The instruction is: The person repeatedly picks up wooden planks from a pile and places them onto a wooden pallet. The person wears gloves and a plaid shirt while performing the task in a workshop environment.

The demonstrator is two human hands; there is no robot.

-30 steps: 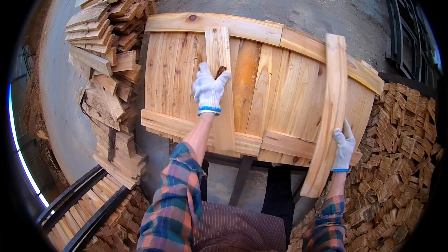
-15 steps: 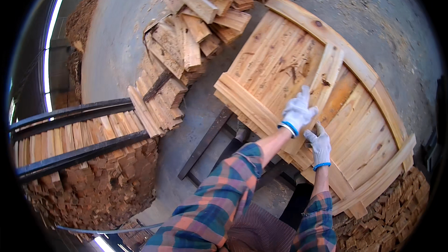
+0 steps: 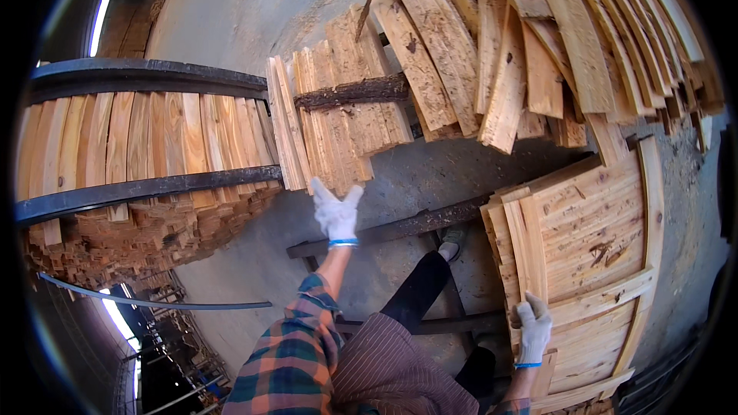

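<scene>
From afar, I see the gloved left hand [image 3: 336, 214] spread and empty by the stacked boards [image 3: 346, 138] ahead of it, while the right hand [image 3: 532, 332] curls, grip unclear, at the wooden panel [image 3: 583, 223] extending ahead and rightward.

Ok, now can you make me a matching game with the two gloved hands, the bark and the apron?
Things:
1. Left hand
2. Bark piece
3. Apron
4. Right hand

Places and looks:
A. Lying across the pile of boards
B. Nearest the wooden panel
C. Dark, with thin stripes
D. By the ends of the boards, fingers spread

Right pairs: 1-D, 2-A, 3-C, 4-B
</scene>
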